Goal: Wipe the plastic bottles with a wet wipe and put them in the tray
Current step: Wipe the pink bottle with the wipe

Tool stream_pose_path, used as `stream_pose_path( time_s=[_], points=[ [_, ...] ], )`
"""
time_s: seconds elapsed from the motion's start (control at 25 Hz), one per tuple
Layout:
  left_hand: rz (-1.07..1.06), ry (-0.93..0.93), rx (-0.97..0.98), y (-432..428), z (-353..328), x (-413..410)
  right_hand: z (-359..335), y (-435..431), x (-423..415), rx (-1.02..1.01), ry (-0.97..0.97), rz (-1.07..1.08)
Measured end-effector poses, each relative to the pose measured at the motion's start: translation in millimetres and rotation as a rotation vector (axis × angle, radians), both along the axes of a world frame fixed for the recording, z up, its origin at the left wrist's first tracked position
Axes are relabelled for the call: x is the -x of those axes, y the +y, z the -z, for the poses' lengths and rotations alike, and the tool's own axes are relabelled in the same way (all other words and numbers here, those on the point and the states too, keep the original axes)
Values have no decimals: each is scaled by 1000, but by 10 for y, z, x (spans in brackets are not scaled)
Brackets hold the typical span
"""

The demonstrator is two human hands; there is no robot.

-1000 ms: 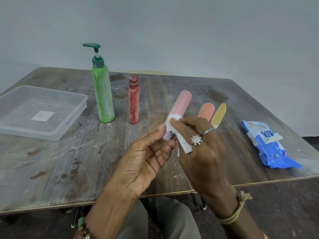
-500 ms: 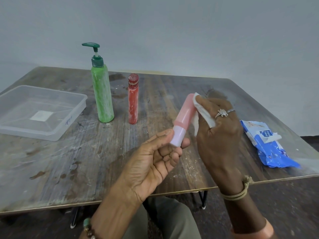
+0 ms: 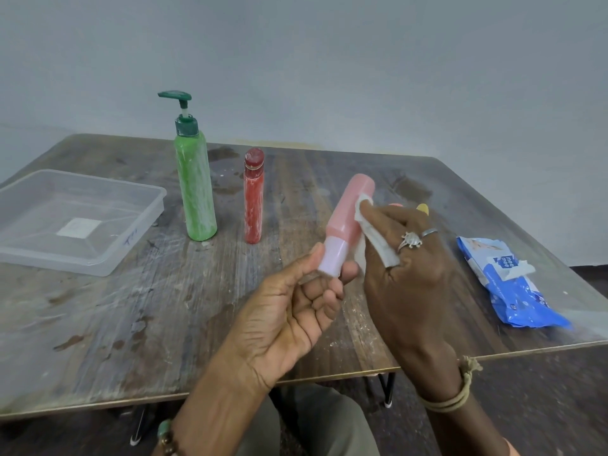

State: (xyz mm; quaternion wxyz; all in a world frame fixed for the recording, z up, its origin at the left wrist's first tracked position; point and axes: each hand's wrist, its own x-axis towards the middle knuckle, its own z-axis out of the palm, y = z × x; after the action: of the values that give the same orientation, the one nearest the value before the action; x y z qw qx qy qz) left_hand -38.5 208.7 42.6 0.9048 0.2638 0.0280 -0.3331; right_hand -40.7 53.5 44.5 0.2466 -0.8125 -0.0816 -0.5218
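Above the table's (image 3: 131, 324) near edge, the pink bottle (image 3: 348, 212) was held tilted, base pointed away. Its pale cap end was pinched between thumb and fingertips of the left hand (image 3: 296, 311). The wet wipe (image 3: 375, 238) was gripped in the right hand's (image 3: 408, 268) curled fingers and pressed to the bottle's right side. To do the step well, the cap pinch should be kept firm and the bottle turned between strokes so that all sides and the base are covered. The tray (image 3: 141, 232) was seen far left, well apart, with no bottle in it. Versus half a second earlier, the wipe was shifted slightly down from the far end. A second earlier it was wrapped near the cap. The left pinch was unchanged.
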Motion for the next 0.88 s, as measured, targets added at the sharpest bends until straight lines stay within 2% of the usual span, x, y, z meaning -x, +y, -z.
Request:
stream_pose_path(
  time_s=[0.44, 0.76, 0.88],
  points=[
    [-75, -35, -62, -72, -95, -24, -54, -33, -34, 28, -8, -26],
    [-83, -24, -20, -35, -181, -39, -82, 11, 36, 70, -14, -129],
    [-78, -20, -7, -39, -192, -49, -62, 37, 55, 63, -39, -89]
  ],
)
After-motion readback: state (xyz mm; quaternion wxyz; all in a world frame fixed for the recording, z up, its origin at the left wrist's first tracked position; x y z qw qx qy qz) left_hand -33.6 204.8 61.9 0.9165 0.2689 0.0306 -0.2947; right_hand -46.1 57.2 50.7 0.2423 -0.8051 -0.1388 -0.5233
